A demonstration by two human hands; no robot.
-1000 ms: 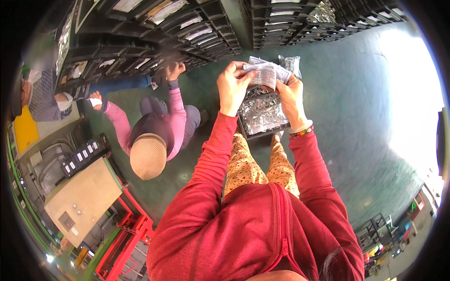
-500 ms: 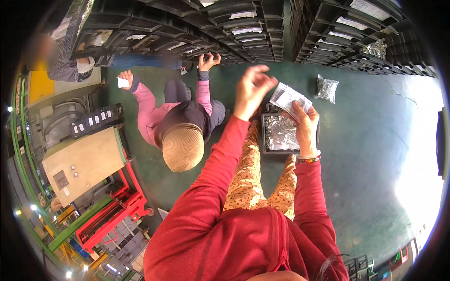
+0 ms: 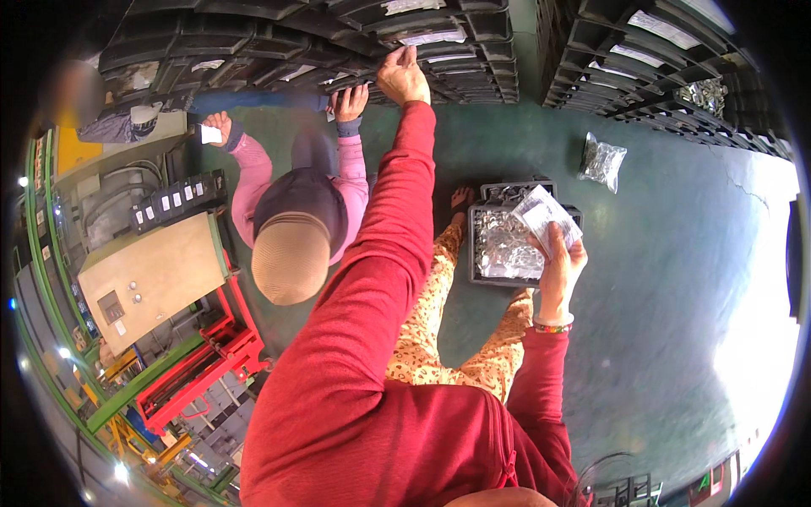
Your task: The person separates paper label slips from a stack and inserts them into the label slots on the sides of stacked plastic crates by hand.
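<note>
My left hand [image 3: 403, 78] reaches far forward in a red sleeve and rests on the edge of a black crate in the stack [image 3: 355, 42] ahead. My right hand [image 3: 559, 262] holds a clear plastic bag with a white paper label [image 3: 547, 218] over a dark crate [image 3: 507, 245] on the floor, which is filled with shiny bagged metal parts. My patterned trouser legs stand just behind that crate.
A person in a pink top and tan cap [image 3: 291, 245] crouches to my left, both hands up at the crate stack. Another bag of metal parts [image 3: 601, 160] lies on the green floor. More black crates [image 3: 667, 59] stand at right; a beige cabinet [image 3: 148, 275] and red frame [image 3: 207, 363] at left.
My left hand let go of the bag and moved up and forward to the crate stack. My right hand kept the bag and stayed over the floor crate.
</note>
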